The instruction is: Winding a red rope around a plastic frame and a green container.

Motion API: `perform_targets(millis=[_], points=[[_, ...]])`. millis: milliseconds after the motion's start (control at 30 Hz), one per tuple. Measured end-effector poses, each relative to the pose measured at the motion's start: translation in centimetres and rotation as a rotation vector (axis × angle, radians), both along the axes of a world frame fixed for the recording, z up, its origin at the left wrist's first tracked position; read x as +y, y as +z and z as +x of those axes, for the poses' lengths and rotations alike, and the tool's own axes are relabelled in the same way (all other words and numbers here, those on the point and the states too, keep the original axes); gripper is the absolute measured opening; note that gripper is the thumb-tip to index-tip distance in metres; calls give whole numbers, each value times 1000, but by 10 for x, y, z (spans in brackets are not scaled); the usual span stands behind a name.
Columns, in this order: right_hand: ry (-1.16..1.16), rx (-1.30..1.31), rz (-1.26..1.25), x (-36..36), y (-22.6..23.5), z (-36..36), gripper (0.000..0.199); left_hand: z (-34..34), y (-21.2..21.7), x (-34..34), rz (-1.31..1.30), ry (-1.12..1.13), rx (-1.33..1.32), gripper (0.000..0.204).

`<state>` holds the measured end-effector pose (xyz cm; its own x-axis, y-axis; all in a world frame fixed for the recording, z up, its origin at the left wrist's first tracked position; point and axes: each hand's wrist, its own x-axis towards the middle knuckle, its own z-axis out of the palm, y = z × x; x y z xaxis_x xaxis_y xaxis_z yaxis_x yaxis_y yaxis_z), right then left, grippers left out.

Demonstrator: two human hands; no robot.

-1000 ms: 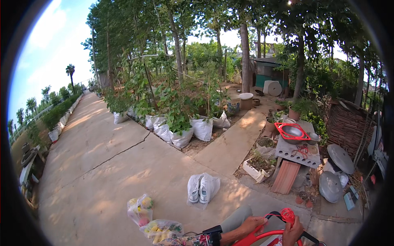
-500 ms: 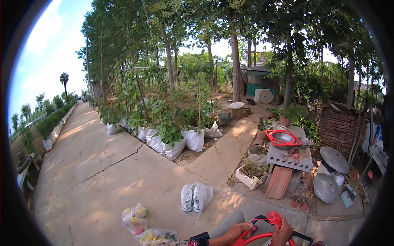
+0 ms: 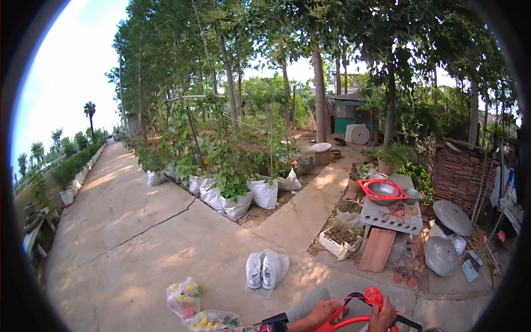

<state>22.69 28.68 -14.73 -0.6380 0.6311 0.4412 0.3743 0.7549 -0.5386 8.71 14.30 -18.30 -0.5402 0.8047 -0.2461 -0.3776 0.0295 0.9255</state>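
Note:
At the lower edge, my left hand is closed, its fingers pinched at a thin strand of red cord. That strand leads across to a bundled red cord, which rises from the closed fingers of my right hand. Below and between both hands curves a red tubular frame with black parts; a black bar sticks out beyond my right hand. Whether either palm also rests on the frame is hidden. My grey trouser leg shows behind the left hand.
White shoes in a clear bag lie ahead on the concrete. Bags of fruit sit to the left. On the right, a slab table bears a metal basin in a red frame. Planted white sacks line the path.
The whole view has shifted slightly. My hands stay close together, and the red bundle has turned a little so its coiled face shows more.

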Motion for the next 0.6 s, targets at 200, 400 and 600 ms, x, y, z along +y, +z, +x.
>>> perform_targets(millis=[200,400,600], points=[[30,21,7,-3,-10,-2,44,18,15,-14,106,133,56,30],[58,112,-59,-4,4,-8,32,13,22,-13,62,185,23,25],[-3,100,31,6,-5,-3,35,3,3,14,98,-6,-36,21]])
